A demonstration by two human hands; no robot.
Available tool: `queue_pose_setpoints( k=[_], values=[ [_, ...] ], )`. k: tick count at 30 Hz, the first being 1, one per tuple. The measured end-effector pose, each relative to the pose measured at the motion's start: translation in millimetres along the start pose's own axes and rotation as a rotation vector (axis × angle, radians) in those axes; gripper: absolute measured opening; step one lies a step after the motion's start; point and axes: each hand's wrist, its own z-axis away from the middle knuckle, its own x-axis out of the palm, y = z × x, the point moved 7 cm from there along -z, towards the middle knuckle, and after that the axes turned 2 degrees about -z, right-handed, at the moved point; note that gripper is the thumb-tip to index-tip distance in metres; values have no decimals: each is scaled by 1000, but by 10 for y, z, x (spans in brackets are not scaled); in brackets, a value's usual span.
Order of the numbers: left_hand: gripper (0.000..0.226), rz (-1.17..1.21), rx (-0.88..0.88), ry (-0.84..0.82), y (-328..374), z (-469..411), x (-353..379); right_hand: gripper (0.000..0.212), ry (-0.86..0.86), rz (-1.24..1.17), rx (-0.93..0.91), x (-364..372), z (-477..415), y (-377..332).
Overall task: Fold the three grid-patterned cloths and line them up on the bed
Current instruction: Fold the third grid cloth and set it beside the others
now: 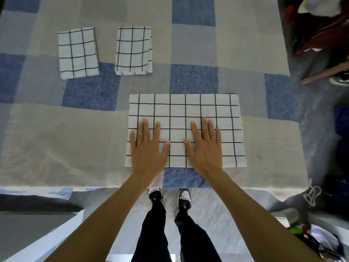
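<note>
Two white cloths with black grid lines lie folded small, side by side, toward the far left of the bed: one on the left (78, 52) and one to its right (133, 51). A third grid cloth (188, 108), folded into a wide rectangle, lies near the bed's front edge. My left hand (148, 147) presses flat on its left part, fingers straight and spread. My right hand (204, 146) lies flat on its middle, fingers straight as well. Neither hand grips anything.
The bed (56, 140) wears a blue, grey and beige checked cover. Its front edge runs just above my shoes (170, 197). Dark red clutter (319, 29) sits past the bed's right edge, and mixed items (317, 237) lie at the lower right.
</note>
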Motion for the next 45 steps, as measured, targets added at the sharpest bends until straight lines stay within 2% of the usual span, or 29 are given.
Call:
queue_pose_setpoints(
  k=[25,45],
  values=[
    [72,10,-87,18,-57,28,13,64,34,-48,18,-100,-26,66],
    [74,18,-119,17,-64,15,-1,65,0,29,-5,-38,-160,145]
  ],
)
